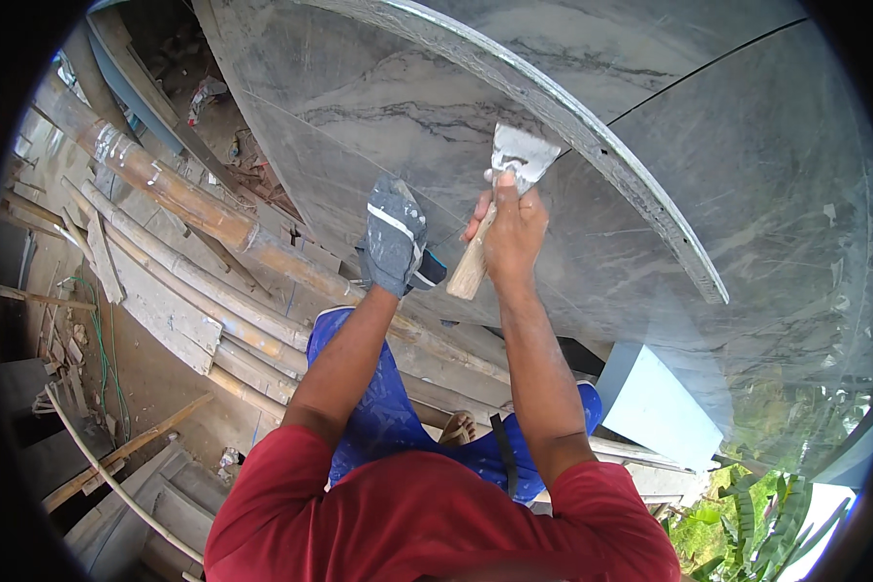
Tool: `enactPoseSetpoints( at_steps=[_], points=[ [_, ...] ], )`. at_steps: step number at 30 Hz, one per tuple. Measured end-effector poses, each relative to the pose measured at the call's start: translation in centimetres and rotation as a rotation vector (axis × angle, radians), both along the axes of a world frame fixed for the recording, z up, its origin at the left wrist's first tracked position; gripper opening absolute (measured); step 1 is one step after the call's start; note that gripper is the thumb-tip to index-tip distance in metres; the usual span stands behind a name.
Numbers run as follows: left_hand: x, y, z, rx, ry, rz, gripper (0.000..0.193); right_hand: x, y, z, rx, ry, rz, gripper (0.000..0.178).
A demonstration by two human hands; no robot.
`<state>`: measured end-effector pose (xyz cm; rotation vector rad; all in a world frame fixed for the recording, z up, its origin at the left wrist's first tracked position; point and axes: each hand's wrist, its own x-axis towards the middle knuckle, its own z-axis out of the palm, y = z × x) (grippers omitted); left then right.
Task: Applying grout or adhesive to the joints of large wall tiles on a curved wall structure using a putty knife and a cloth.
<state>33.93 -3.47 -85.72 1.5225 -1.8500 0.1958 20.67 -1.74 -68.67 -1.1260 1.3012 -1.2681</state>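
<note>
My right hand (517,233) is wrapped around a putty knife (468,270) with a pale wooden handle. Its wide blade, smeared with white paste, points away from me over a grey marbled surface (359,116). Just beyond the blade runs a long grey bar (640,189) with a rough, whitish edge, which looks curved in this view. On my left hand (395,228) is a grey work glove with a white stripe. Its fingers look curled, and what they hold, if anything, is hidden. A dark piece with a blue edge (429,270) shows beside the glove.
Several bamboo poles (175,194) cross from the upper left toward my legs. Lower down on the left lie planks (126,456), rubble and a green cord (107,359). A pale blue panel (660,407) stands at the lower right, near leafy plants (747,524).
</note>
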Motion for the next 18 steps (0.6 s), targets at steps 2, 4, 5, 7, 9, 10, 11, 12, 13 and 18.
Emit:
enactPoseSetpoints(
  at_steps=[2, 4, 5, 7, 9, 10, 11, 12, 13, 18],
  points=[
    [0.0, 0.2, -0.1, 0.0, 0.031, 0.052, 0.011, -0.1, 0.2, -0.3, 0.136, 0.039, 0.003, 0.039],
    [0.0, 0.2, -0.1, -0.045, 0.02, 0.108, 0.013, -0.6, 0.0, -0.7, -0.061, 0.02, 0.02, 0.038],
    [0.0, 0.2, 0.0, -0.095, 0.036, 0.052, 0.012, -0.9, 0.0, -0.9, -0.165, 0.011, 0.02, 0.038],
    [0.1, 0.2, 0.3, -0.231, 0.076, -0.068, 0.011, -1.1, -0.1, -1.2, -0.099, 0.007, 0.018, 0.037],
    [0.1, -0.1, 0.5, -0.071, 0.057, 0.087, 0.012, -1.1, 0.0, -1.4, -0.043, 0.06, 0.021, 0.037],
    [0.1, -0.2, 0.6, -0.1, 0.055, 0.081, 0.013, -1.1, 0.1, -1.4, 0.076, 0.131, 0.01, 0.037],
    [0.1, -0.3, 0.6, -0.131, 0.073, 0.085, 0.014, -1.1, 0.2, -1.4, 0.018, 0.151, 0.032, 0.037],
    [0.1, -0.5, 0.4, -0.038, -0.021, 0.112, 0.016, -1.3, 0.3, -1.4, 0.02, 0.193, 0.034, 0.037],
    [-0.1, -0.5, 0.1, -0.047, -0.013, 0.075, 0.014, -1.4, 0.3, -1.4, 0.11, 0.261, 0.011, 0.037],
    [-0.9, -0.3, -2.6, -0.084, 0.014, 0.13, 0.033, -2.9, -0.7, -3.6, -0.044, 0.198, 0.01, 0.037]
  ],
)
